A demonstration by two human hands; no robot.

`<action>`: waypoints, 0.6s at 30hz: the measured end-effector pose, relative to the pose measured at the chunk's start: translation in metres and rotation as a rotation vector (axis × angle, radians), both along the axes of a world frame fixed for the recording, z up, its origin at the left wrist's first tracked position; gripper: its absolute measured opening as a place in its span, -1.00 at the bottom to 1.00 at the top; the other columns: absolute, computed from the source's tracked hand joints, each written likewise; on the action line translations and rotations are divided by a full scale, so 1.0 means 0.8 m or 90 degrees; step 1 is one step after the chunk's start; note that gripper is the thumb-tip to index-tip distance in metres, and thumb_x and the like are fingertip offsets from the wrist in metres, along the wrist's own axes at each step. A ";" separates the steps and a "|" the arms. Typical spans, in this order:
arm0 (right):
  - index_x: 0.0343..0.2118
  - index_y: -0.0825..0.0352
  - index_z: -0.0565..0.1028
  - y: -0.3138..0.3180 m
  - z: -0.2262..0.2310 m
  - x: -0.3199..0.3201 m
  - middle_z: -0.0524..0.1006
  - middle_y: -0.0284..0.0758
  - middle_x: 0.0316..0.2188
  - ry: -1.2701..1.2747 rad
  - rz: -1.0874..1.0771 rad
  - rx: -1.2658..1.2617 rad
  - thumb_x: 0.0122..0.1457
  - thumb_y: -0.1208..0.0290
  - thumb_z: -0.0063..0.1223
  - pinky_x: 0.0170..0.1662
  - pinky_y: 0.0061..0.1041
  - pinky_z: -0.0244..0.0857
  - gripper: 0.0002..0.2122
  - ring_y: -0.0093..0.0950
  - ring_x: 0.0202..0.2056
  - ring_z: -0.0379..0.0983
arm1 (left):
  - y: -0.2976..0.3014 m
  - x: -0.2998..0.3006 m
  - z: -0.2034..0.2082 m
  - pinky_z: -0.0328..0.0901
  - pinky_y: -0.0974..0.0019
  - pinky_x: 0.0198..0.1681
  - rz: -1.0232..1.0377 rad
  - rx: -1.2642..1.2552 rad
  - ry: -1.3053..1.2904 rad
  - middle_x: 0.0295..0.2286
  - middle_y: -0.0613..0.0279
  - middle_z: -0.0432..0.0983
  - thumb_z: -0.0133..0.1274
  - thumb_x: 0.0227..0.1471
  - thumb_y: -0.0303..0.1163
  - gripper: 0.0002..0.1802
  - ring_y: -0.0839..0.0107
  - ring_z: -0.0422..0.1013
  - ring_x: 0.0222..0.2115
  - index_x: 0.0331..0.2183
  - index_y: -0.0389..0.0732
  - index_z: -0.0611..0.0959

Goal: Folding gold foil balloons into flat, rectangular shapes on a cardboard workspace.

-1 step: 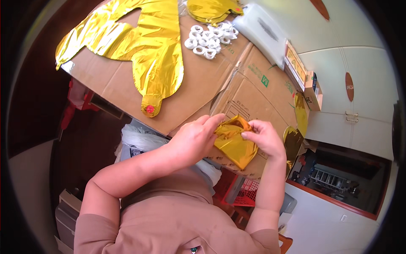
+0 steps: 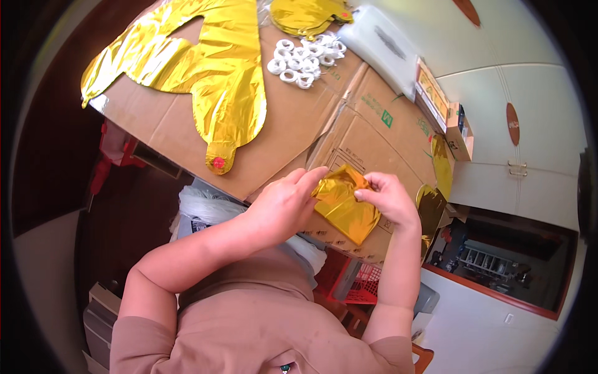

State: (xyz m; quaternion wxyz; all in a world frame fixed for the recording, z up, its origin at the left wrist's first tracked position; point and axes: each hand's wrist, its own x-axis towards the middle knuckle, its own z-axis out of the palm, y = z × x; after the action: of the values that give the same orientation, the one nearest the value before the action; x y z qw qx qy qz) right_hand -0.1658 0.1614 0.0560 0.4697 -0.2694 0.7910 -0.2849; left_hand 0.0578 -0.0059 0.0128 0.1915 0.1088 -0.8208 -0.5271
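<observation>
Over the near edge of the cardboard I hold a folded piece of gold foil [image 2: 349, 215], creased, with its upper part gathered. My right hand [image 2: 392, 198] pinches its upper right side between thumb and fingers. On the left side, my left hand [image 2: 285, 202] grips the foil with its fingers stretched along the edge; its thumb is hidden. A large flat gold foil balloon [image 2: 230, 93] lies at the far left, a red spot on its near tab. Beyond the hands sit several white ribbon rolls [image 2: 302, 62] in a cluster.
Flattened cardboard [image 2: 280, 131] covers the table. More gold foil pieces [image 2: 305, 17] lie at the back, beside a clear plastic package [image 2: 383, 47]. Small boxes [image 2: 458, 131] stand along the right edge by white cabinets [image 2: 486, 100]. Below the table are plastic bags [image 2: 208, 202] and a red crate [image 2: 364, 283].
The foil between my hands has opened out flatter at its top and its creases have shifted. Both hands stay nearly in place; the view has shifted slightly.
</observation>
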 end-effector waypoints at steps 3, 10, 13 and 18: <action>-0.27 0.45 0.59 -0.006 -0.007 -0.012 0.60 -0.40 -0.42 0.058 -0.004 -0.020 0.08 0.48 0.27 -0.23 -0.54 0.36 -0.81 -0.63 -0.36 0.47 | 0.003 0.002 -0.005 0.39 0.07 -0.09 0.034 -0.124 0.047 -0.13 -0.01 0.49 0.18 -0.03 -0.56 -0.45 0.00 0.46 -0.15 0.06 -0.29 0.51; -0.10 0.42 0.53 -0.014 -0.010 0.008 0.54 -0.22 -0.24 0.212 0.002 -0.070 0.07 0.44 0.28 -0.06 -0.41 0.37 -0.68 -0.39 -0.15 0.50 | 0.020 0.000 -0.023 0.29 0.06 -0.01 0.055 -0.344 0.064 -0.08 0.14 0.51 0.25 -0.07 -0.48 -0.54 0.13 0.42 -0.06 -0.05 -0.21 0.59; 0.04 0.37 0.47 -0.007 -0.011 0.032 0.47 -0.17 -0.02 0.366 -0.021 -0.151 0.09 0.41 0.28 0.09 -0.31 0.32 -0.56 -0.28 0.02 0.43 | 0.025 0.000 -0.025 0.27 0.05 0.02 0.054 -0.366 0.068 -0.06 0.14 0.51 0.25 -0.07 -0.48 -0.56 0.13 0.41 -0.02 -0.08 -0.21 0.60; 0.19 0.31 0.39 0.025 -0.027 0.055 0.31 -0.08 0.25 0.584 -0.045 -0.239 0.17 0.34 0.25 0.26 -0.24 0.20 -0.48 -0.10 0.23 0.28 | 0.026 0.007 -0.023 0.27 0.04 0.07 0.035 -0.350 0.074 0.02 0.04 0.47 0.24 -0.06 -0.48 -0.55 0.04 0.40 0.03 -0.06 -0.24 0.60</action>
State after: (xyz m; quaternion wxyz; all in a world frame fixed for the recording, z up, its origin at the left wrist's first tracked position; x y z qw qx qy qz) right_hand -0.1222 0.1814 0.0345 0.0063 -0.4199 0.8598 -0.2906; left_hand 0.0636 0.0152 -0.0052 0.2750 0.0449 -0.9173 -0.2844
